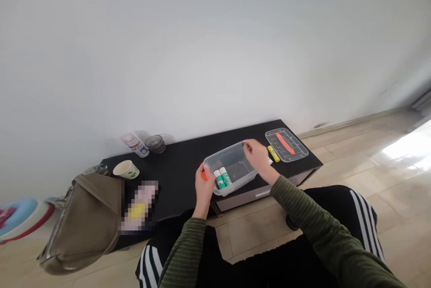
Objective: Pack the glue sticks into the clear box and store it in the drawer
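A clear plastic storage box sits tilted near the front edge of the black table. Inside, two green-and-white glue sticks lie side by side at the left end. My left hand grips that end of the box, by an orange clip. Over the right end is my right hand, its fingers curled together at the far corner; what they hold, if anything, is hidden. Just beyond it a yellow stick lies on the table, beside the clear lid with its orange handle.
On the left of the black table stand a paper cup, a dark glass and a spray can. A brown bag covers the left end, beside a blurred-out pink item. The white wall rises behind.
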Motion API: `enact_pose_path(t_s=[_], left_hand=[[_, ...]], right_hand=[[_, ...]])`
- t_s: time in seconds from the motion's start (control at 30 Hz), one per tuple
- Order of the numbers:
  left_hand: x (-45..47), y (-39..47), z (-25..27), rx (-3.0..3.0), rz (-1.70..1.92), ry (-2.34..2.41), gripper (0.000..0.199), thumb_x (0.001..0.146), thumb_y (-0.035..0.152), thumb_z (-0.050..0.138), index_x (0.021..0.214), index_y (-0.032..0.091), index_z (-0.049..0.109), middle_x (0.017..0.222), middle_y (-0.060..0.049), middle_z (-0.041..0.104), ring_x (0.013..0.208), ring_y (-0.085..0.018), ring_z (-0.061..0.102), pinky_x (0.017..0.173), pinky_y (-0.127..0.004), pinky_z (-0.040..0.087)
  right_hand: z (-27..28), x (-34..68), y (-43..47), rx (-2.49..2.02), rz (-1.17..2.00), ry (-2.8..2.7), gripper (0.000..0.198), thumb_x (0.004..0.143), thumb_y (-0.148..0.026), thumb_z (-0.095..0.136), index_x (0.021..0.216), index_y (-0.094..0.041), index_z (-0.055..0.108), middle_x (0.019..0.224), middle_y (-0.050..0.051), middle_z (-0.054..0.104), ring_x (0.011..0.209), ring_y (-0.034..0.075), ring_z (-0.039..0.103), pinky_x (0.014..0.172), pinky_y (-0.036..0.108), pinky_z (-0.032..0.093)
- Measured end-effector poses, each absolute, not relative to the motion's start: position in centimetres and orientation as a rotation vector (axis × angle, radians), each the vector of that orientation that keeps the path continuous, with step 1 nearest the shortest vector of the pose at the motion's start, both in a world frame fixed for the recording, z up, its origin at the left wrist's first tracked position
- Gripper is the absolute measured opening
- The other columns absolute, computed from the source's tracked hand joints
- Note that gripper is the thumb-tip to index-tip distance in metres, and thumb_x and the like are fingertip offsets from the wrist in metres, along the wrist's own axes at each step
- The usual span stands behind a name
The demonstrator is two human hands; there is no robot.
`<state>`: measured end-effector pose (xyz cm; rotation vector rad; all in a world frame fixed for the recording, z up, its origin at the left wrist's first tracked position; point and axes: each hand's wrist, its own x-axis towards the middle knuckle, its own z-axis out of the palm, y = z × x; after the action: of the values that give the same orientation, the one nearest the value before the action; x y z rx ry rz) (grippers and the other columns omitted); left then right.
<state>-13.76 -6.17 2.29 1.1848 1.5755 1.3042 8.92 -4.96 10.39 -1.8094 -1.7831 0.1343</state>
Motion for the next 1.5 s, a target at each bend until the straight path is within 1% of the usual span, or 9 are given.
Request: enact_pose_path(t_s=[0.17,0.33,0.53,0.7,0.87,1.03,1.2,1.33,1.5], left_hand=[[-13.5,-6.3,3.0,1.141,1.293,1.551,0.062,0.071,0.012,0.063,0.132,0.021,0.056,0.132,-0.009,0.062,0.115,-0.024,0.062,0.094,-0.032,0.053],[-13.7,-6.0,2.6,1.149,1.307,1.534,0.061,0.072,0.011,0.061,0.132,0.020,0.056,0.133,-0.009,0.061,0.118,-0.023,0.061,0.099,-0.032,0.049],[-14.0,-5.4,1.4,1.185,1.331,1.493,0.061,0.072,0.008,0.062,0.132,0.020,0.055,0.135,-0.010,0.060,0.123,-0.023,0.059,0.105,-0.034,0.045],[-14.1,-5.3,1.2,1.193,1.327,1.466,0.061,0.073,0.009,0.061,0.132,0.021,0.055,0.135,-0.009,0.060,0.122,-0.023,0.059,0.105,-0.034,0.045],[-14.0,-5.4,1.4,1.190,1.335,1.484,0.061,0.072,0.010,0.065,0.131,0.021,0.057,0.136,-0.009,0.060,0.123,-0.024,0.058,0.105,-0.034,0.045],[-14.0,-5.6,1.5,1.184,1.315,1.483,0.063,0.071,0.009,0.062,0.133,0.021,0.056,0.134,-0.009,0.061,0.118,-0.023,0.061,0.100,-0.033,0.048],[-14.0,-5.5,1.3,1.197,1.335,1.504,0.062,0.071,0.010,0.064,0.131,0.021,0.057,0.133,-0.008,0.062,0.118,-0.023,0.061,0.102,-0.033,0.048],[-14.1,-5.4,1.1,1.226,1.340,1.515,0.062,0.070,0.010,0.064,0.131,0.021,0.057,0.133,-0.009,0.062,0.121,-0.024,0.060,0.104,-0.035,0.046],[-14.1,-5.5,1.1,1.226,1.324,1.513,0.064,0.070,0.010,0.063,0.133,0.021,0.056,0.134,-0.010,0.062,0.122,-0.024,0.059,0.105,-0.036,0.046]], right_hand=[[7.8,16.8,-4.0,-2.126,0.155,-1.584,0.035,0.099,-0.029,0.042,0.125,-0.017,0.063,0.123,0.013,0.066,0.106,0.023,0.064,0.087,0.030,0.046],[3.7,18.5,-4.0,-2.478,0.349,-1.746,0.033,0.098,-0.033,0.048,0.125,-0.019,0.062,0.125,0.016,0.065,0.111,0.026,0.064,0.085,0.032,0.047],[1.7,17.3,-4.3,-2.556,0.362,-1.782,0.028,0.096,-0.026,0.050,0.118,-0.014,0.064,0.118,0.020,0.067,0.109,0.028,0.066,0.088,0.033,0.047],[1.9,17.4,-4.3,-2.542,0.386,-1.784,0.027,0.094,-0.023,0.052,0.113,-0.012,0.068,0.113,0.021,0.069,0.108,0.029,0.067,0.086,0.034,0.047],[3.6,18.1,-4.2,-2.474,0.389,-1.733,0.032,0.097,-0.032,0.047,0.104,-0.014,0.072,0.104,0.015,0.073,0.102,0.026,0.069,0.079,0.029,0.046],[8.3,16.1,-5.5,-1.964,0.352,-1.545,0.033,0.092,-0.038,0.053,0.114,-0.021,0.071,0.102,0.006,0.075,0.089,0.019,0.068,0.075,0.025,0.046],[11.5,10.9,-6.4,-1.732,0.430,-1.880,0.029,0.083,-0.034,0.063,0.108,-0.023,0.075,0.100,0.004,0.076,0.085,0.018,0.068,0.079,0.026,0.047],[10.1,7.7,-5.0,-1.929,0.550,-2.278,0.021,0.083,-0.035,0.064,0.089,-0.020,0.078,0.090,0.007,0.077,0.089,0.022,0.070,0.082,0.027,0.046],[7.9,6.0,-3.0,-2.127,0.655,-2.477,0.031,0.082,-0.032,0.064,0.105,-0.015,0.076,0.109,0.017,0.075,0.101,0.028,0.070,0.078,0.028,0.049]])
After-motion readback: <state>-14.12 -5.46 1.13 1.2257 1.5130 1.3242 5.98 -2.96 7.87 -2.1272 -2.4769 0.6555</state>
